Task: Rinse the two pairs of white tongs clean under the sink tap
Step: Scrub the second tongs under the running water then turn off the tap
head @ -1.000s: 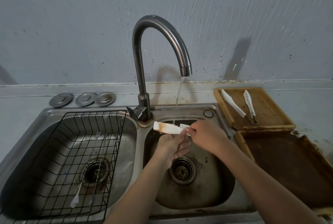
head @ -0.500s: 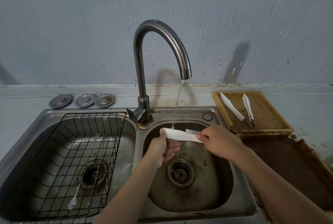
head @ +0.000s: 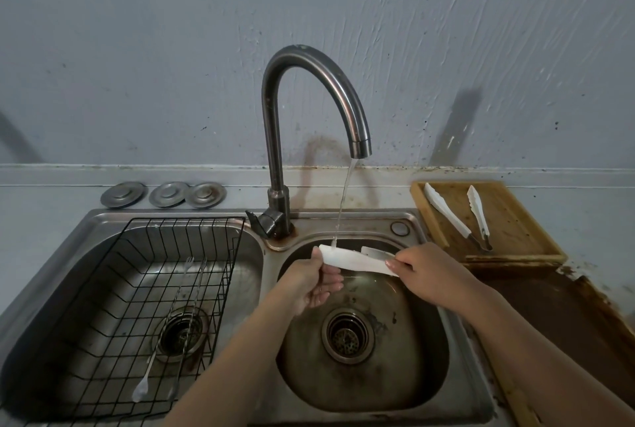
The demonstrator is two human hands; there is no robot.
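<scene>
Rinsing first tongs (head: 357,261) under the tap (head: 347,117) stream, left hand (head: 309,284) gripping one end, right hand (head: 424,272) pinching the other; second tongs (head: 458,215) wait on the tray (head: 508,241) right of the tap, seemingly unrinsed.

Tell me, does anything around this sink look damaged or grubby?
Yes. Rust-brown staining rings the tap base and streaks the wall behind it, and the dark tray right of the sink has worn, crusty edges. Nothing looks spilled.
</scene>
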